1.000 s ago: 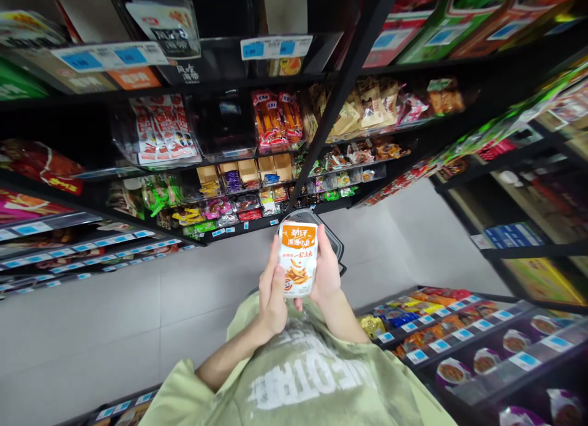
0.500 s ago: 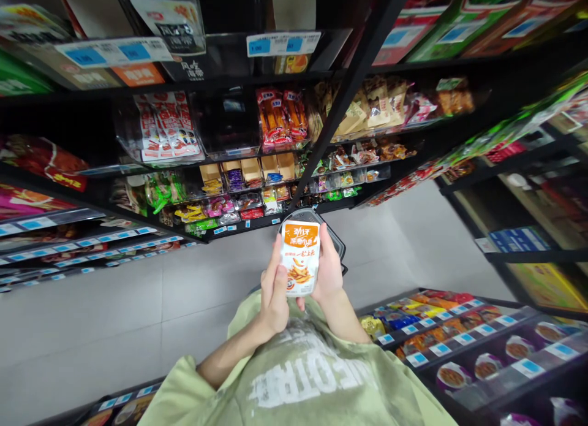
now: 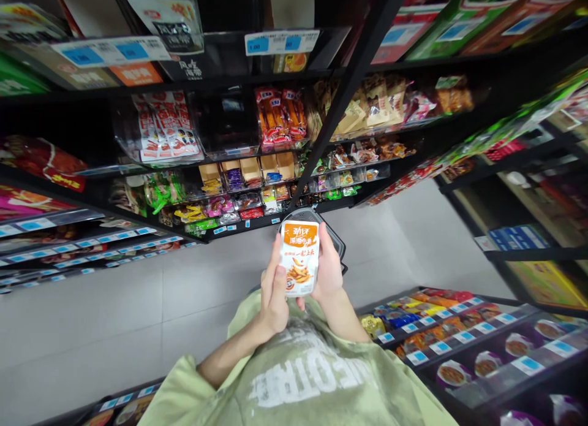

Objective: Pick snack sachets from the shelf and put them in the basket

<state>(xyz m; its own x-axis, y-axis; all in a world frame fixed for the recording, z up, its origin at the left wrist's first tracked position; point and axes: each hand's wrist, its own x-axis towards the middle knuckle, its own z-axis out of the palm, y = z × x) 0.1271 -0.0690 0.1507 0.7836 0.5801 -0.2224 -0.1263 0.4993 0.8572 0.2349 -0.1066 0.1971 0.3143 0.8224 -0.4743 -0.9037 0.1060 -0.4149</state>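
Snack pouch [image 3: 301, 260]: we are holding it label-up between both hands, overlapping grey basket [image 3: 339, 244] in view. Half-closed left hand [image 3: 274, 297] is gripping left edge; half-open right hand [image 3: 331, 273] is cupping opposite edge. Loosening grip could be letting smooth-looking pouch slip.

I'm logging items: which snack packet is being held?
The white rectangular packet with orange top, held between left hand and right hand; other packets sit on black shelves.

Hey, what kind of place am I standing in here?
Most likely a supermarket or snack shop: price tags run along the shelves, which hold many packaged snacks.
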